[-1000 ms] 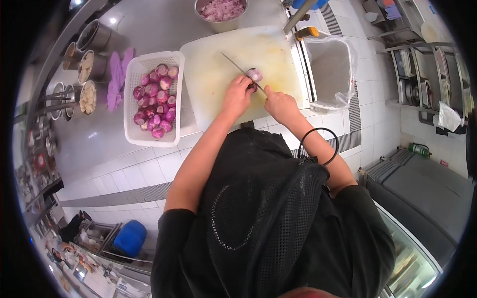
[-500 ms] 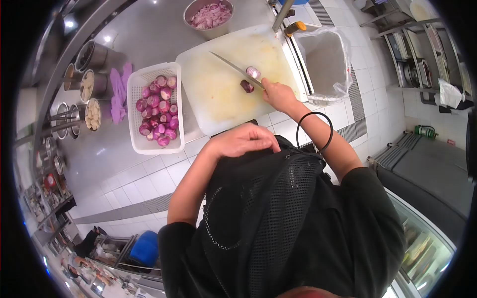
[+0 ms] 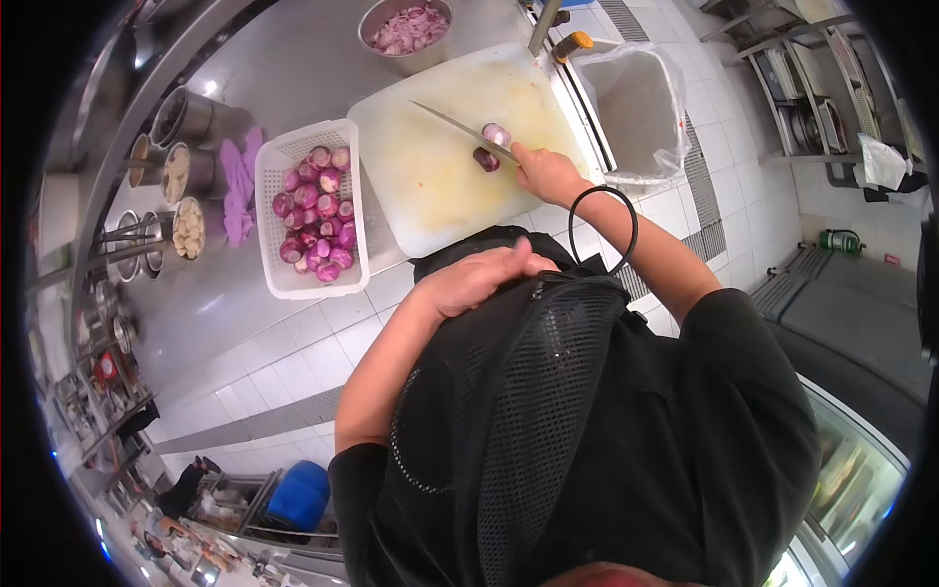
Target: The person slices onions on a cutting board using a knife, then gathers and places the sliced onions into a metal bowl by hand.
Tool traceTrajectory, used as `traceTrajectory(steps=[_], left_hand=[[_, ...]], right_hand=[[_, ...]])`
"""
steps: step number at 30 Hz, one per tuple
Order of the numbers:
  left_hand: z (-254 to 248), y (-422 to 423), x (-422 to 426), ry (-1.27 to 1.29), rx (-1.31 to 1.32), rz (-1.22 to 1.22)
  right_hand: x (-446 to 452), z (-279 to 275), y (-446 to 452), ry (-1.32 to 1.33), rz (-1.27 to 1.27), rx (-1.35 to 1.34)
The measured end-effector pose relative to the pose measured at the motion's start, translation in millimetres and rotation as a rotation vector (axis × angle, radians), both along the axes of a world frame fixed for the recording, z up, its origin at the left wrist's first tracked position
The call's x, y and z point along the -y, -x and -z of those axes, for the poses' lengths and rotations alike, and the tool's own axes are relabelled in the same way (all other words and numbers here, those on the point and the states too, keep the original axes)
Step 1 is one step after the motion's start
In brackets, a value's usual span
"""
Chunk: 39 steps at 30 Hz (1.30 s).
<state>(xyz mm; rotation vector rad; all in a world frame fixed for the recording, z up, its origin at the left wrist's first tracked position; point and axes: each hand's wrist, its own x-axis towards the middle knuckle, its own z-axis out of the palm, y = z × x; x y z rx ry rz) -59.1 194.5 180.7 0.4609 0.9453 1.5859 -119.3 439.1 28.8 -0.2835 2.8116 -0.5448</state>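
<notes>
My right hand (image 3: 548,176) is closed round the handle of a knife (image 3: 452,123), whose blade points up and left over the white cutting board (image 3: 421,201). Beside the blade lie a sliced onion piece (image 3: 496,134) on its far side and a dark purple onion piece (image 3: 486,159) on its near side. My left hand (image 3: 484,276) rests against the black apron (image 3: 518,372) at my body, off the board; some of its fingertips are hidden in the fabric. Left of the board, a white basket (image 3: 358,210) holds several peeled purple onions (image 3: 306,196).
A metal bowl of chopped onion (image 3: 409,29) stands beyond the board. A lined bin (image 3: 636,112) is at the right. Purple gloves (image 3: 238,186) and metal containers (image 3: 184,117) sit at the left. An orange-capped object (image 3: 572,44) is near the board's far right corner.
My left hand has left the onion and moved back to the apron. My right hand still holds the knife over the board. The view has shifted slightly.
</notes>
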Motion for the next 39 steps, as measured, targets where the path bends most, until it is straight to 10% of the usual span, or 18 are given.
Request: traceTrajectory(steps=[12,27,34,39], left_hand=[[-8,-26,22,-0.102,0.285,-0.153],[-60,-135,112,-0.193,0.751,-0.929],[-40,-126,116,0.076,0.332,-0.946],[-31,-110,102,-0.196,0.537,-0.813]], right_hand=[[1,4,-4,-0.026,-0.055,0.015],[-11,-23,20,-0.032,-0.096,0.285],[-6,-14,26,0.024,-0.079,0.259],[1,-6,16,0.059,0.009,0.131]])
